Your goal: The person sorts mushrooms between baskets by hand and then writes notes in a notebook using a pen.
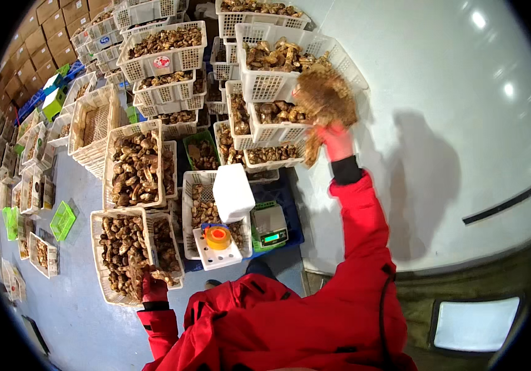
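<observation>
My right hand (338, 140) grips a large brown mushroom (326, 96) by its lower part. The broad, shaggy cap is raised beside a stack of white crates, in front of the pale wall. Farther down on the left, my left hand (154, 288) holds a brown mushroom (136, 273) just over a white plastic crate (97, 259) heaped with mushrooms. Part of that mushroom blends with the heap, so its outline is hard to tell. A top crate (265, 86) with big mushrooms stands left of the raised cap.
A digital scale (270, 225) with a lit display sits on a blue pallet (297, 232). Near it are a white foam box (234, 192), an orange tape roll (218, 237) on a perforated white tray (209, 259), and a green basket (63, 221) on the floor (77, 287). Cardboard boxes (43, 48) line the back.
</observation>
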A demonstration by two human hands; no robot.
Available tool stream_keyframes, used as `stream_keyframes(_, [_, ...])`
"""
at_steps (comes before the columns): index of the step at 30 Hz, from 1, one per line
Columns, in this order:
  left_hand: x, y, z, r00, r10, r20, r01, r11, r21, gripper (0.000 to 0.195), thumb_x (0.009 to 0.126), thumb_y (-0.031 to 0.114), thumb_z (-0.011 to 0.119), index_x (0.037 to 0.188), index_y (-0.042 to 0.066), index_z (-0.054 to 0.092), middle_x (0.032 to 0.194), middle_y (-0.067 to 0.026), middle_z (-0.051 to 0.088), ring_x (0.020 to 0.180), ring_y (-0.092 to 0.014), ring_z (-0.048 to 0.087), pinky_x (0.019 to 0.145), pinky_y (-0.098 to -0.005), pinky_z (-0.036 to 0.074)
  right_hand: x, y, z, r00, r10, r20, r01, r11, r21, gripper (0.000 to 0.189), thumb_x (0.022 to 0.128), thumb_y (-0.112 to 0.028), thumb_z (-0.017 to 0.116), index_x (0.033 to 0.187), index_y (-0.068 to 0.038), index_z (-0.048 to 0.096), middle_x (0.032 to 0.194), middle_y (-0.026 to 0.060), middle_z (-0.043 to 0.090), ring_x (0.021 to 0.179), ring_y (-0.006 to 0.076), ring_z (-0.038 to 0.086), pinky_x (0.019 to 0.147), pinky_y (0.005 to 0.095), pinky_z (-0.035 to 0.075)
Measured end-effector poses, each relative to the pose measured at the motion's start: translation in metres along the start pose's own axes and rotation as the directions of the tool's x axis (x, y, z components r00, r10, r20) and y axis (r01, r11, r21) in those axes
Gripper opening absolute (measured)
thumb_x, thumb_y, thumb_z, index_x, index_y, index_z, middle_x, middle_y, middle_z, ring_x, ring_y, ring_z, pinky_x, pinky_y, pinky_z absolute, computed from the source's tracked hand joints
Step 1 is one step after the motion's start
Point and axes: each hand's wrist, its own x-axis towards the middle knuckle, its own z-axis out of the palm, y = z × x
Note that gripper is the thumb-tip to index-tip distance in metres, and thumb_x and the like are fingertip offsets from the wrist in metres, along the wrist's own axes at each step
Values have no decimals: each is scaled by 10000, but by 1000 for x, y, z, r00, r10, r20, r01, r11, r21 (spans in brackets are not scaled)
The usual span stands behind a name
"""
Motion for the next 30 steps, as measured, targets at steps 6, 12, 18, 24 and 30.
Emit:
stream_keyframes(6, [19,-46,93,998,55,-10,-53,993,101,405,836,230,656,1201,84,559,1113,-3,598,973,-142,553,860,-324,448,208,-33,-125,991,26,130,-19,998,-52,318,941,-93,433,1235,27,433,1121,173,601,938,261,622,799,358,515])
stream_keyframes(12, [20,-74,194,984,146,-98,-132,982,138,430,825,249,654,1194,45,569,1067,-46,607,903,-152,563,778,-310,470,370,54,-173,968,209,139,-178,962,-208,271,894,-170,582,1104,1,567,988,99,651,806,214,652,678,353,540])
stream_keyframes(18, [66,-97,254,955,-22,295,15,1000,26,518,865,364,574,1284,81,460,1123,-115,568,1003,-327,554,743,-481,481,448,125,-268,968,245,-59,-231,768,-598,216,825,-188,614,1039,-166,627,790,85,637,654,235,597,565,438,466])
stream_keyframes(24, [88,-90,401,843,-135,521,11,972,234,569,852,347,610,1331,119,403,1296,-111,487,1141,-325,493,943,-510,403,305,15,-108,995,14,102,33,897,-441,353,871,-85,545,1222,-43,540,987,72,646,748,129,601,621,230,484])
stream_keyframes(30, [136,-123,503,706,-50,706,-10,997,81,587,867,349,587,1355,81,399,1423,-145,362,1319,-325,332,1059,-493,283,132,-58,4,640,208,740,-14,966,-259,443,887,-197,592,1287,-46,476,1054,66,619,947,98,563,778,244,471])
